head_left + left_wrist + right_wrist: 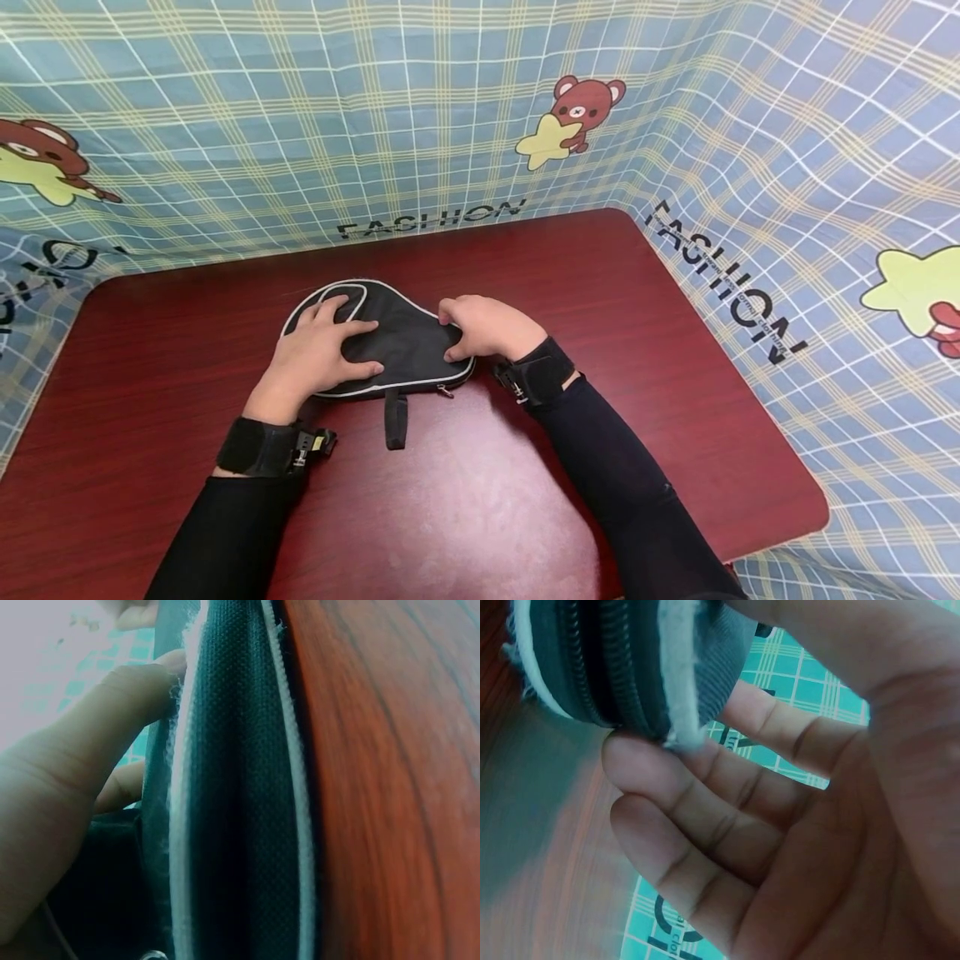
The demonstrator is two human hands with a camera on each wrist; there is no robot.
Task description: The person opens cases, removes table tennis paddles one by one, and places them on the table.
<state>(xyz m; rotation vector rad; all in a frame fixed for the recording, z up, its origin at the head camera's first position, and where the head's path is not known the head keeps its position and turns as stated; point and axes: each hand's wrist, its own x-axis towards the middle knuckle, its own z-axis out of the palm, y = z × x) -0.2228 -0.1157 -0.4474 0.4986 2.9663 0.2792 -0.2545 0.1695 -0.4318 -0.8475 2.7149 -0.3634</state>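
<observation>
A black table tennis paddle case with white piping lies flat on the table, its wide end to the left. My left hand rests on that wide end, fingers spread across the top. At the narrow right end, my right hand grips the case between thumb and fingers. A short black strap loop and a zipper pull hang at the near edge. In the right wrist view, zipper teeth run along the rounded end, with fingertips right at its piping. The left wrist view shows the case's side close up.
The dark red wooden table has rounded corners. Blue plaid cloth with bears, stars and lettering hangs behind it and along both sides. Each wrist wears a black strap with a small camera.
</observation>
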